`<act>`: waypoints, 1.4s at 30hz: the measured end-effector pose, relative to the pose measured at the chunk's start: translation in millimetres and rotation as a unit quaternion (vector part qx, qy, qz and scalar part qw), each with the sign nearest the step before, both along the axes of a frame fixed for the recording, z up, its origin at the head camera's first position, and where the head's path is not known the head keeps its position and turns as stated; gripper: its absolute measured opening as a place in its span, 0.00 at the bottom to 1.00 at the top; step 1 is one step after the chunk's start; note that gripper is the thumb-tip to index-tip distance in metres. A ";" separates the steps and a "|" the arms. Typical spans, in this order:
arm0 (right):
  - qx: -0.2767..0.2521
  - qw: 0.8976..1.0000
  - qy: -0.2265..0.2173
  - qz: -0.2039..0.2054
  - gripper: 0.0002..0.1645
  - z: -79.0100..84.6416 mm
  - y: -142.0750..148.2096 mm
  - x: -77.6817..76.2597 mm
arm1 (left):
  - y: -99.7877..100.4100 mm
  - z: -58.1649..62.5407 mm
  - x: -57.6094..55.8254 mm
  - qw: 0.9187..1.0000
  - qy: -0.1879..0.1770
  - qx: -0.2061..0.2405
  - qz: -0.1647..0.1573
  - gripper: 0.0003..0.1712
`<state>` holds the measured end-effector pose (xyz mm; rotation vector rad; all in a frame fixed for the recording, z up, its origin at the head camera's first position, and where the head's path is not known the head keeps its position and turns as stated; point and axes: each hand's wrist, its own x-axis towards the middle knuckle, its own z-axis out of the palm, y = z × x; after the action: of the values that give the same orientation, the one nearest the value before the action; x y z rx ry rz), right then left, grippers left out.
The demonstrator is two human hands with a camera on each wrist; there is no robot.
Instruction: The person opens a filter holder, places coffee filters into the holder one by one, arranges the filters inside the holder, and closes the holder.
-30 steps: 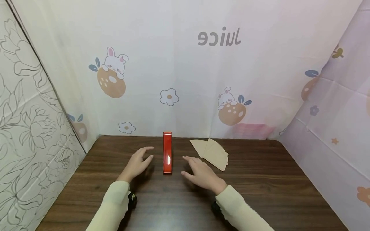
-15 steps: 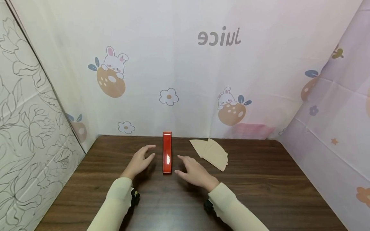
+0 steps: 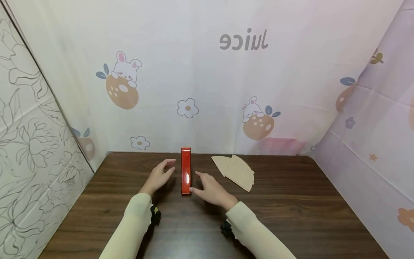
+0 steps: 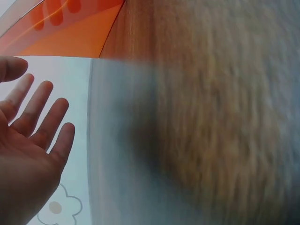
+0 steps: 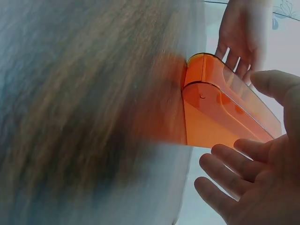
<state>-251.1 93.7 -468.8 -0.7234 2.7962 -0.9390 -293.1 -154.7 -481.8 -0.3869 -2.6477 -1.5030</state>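
Note:
A tall, narrow, see-through orange-red box (image 3: 185, 171) stands on the table between my hands. From the right wrist view, the box (image 5: 206, 112) shows a rounded end and clear flat sides. My left hand (image 3: 159, 176) is just left of it with fingers spread, a small gap between them. To its right is my right hand (image 3: 210, 189), whose thumb tip meets the box's near edge in the head view; I cannot tell whether it touches. Both hands hold nothing. Beige fan-shaped coffee filter papers (image 3: 239, 174) lie overlapping, right of the box.
The dark wood-grain table (image 3: 291, 212) ends at the back against a printed curtain (image 3: 207, 79). More printed cloth (image 3: 365, 144) hangs along the right, and a flower-patterned panel (image 3: 35, 136) along the left. Each wrist wears a black device (image 3: 156, 214) below the sleeve.
My hands have drawn closer to the box, the left one moving right and the right one moving left. The box and the filter papers stay in place on the table.

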 end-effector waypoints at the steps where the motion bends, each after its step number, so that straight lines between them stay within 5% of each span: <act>1: -0.004 1.000 -0.003 0.000 0.47 0.4 -0.8 -0.2 | 0.5 -1.0 -1.4 1.000 -0.004 0.004 0.000 0.23; 20: -0.041 0.998 -0.026 -0.039 0.54 -10.9 -23.4 -4.1 | 10.8 -7.1 -20.0 0.998 -0.055 0.011 -0.008 0.21; 33: -0.027 0.997 -0.010 -0.066 0.53 -11.7 -36.8 -8.9 | 13.8 -4.7 -38.9 0.993 -0.096 0.033 -0.068 0.28; 42: -0.036 0.996 -0.014 -0.075 0.52 -15.9 -42.7 -11.6 | 15.8 0.0 -41.7 0.987 -0.124 0.046 -0.090 0.30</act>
<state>-262.7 51.0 -484.6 -0.5097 2.8369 -1.0696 -334.8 -138.9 -481.8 -0.4725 -2.7774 -1.8323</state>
